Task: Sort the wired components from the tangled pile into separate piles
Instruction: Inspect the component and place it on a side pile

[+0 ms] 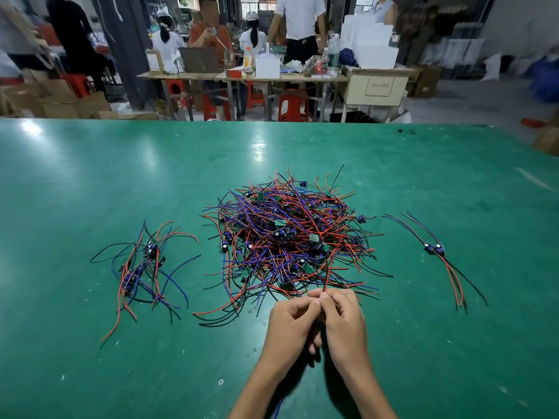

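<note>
A big tangled pile (290, 234) of small circuit boards with red, blue and black wires lies in the middle of the green table (90, 182). A smaller sorted pile (143, 266) sits to its left. Two components (435, 248) with long wires lie apart on the right. My left hand (292, 325) and my right hand (344, 322) meet at the pile's near edge. Both pinch a red wire (328, 269) that runs up into the pile. A blue wire (278, 408) shows below my left wrist.
Beyond the table's far edge stand work tables (242, 75) with boxes and bottles, red stools (292, 104), cardboard boxes (60, 101) and several people. A screw (221, 381) lies on the table near my left forearm.
</note>
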Demonstrator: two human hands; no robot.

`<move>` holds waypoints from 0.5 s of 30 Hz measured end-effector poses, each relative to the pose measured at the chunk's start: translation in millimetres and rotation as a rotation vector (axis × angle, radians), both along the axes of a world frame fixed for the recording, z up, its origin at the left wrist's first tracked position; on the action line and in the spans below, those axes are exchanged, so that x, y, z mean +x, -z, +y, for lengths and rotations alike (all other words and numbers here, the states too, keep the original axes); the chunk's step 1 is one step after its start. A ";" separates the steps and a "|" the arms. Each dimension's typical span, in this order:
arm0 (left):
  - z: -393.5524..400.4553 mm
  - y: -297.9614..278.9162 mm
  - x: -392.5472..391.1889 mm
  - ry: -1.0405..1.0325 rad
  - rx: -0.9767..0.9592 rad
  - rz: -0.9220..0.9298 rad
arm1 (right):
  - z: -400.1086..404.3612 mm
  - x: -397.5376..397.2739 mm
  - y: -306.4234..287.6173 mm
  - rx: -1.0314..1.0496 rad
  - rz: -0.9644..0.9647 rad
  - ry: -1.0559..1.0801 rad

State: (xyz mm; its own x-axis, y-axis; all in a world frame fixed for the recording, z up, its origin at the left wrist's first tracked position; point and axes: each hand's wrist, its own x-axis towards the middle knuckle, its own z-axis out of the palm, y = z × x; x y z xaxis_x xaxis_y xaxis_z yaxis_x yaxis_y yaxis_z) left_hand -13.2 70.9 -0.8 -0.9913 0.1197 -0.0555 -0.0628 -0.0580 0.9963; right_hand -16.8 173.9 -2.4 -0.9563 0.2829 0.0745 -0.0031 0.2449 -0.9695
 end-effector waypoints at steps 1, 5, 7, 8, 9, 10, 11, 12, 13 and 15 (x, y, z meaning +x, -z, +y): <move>0.2 -0.3 0.4 0.005 -0.007 0.002 | -1.2 -1.0 -0.2 0.008 -0.009 0.013; 0.1 -2.5 0.4 0.029 -0.044 0.011 | -4.0 -5.2 -0.3 0.006 0.002 0.095; -0.1 -4.5 1.6 0.058 -0.060 0.020 | -1.1 -11.5 0.6 -0.039 -0.017 0.137; -0.2 -5.6 2.6 0.071 -0.062 0.024 | 0.7 -15.4 -0.8 -0.085 -0.037 0.151; -0.1 -6.8 3.3 0.079 -0.062 0.024 | 2.5 -19.4 -4.0 -0.125 -0.058 0.162; 0.1 -7.9 3.5 0.081 -0.063 0.018 | 4.8 -23.6 -8.0 -0.135 -0.068 0.175; 0.5 -8.5 3.2 0.078 -0.066 0.007 | 7.4 -28.0 -12.7 -0.118 -0.069 0.191; 0.8 -8.7 3.2 0.072 -0.073 -0.005 | 9.9 -33.0 -17.0 -0.093 -0.070 0.209; 1.2 -8.8 3.2 0.066 -0.082 -0.016 | 12.7 -38.2 -21.1 -0.080 -0.069 0.227; 1.5 -9.5 4.1 0.068 -0.097 -0.028 | 17.7 -47.9 -28.1 -0.085 -0.070 0.259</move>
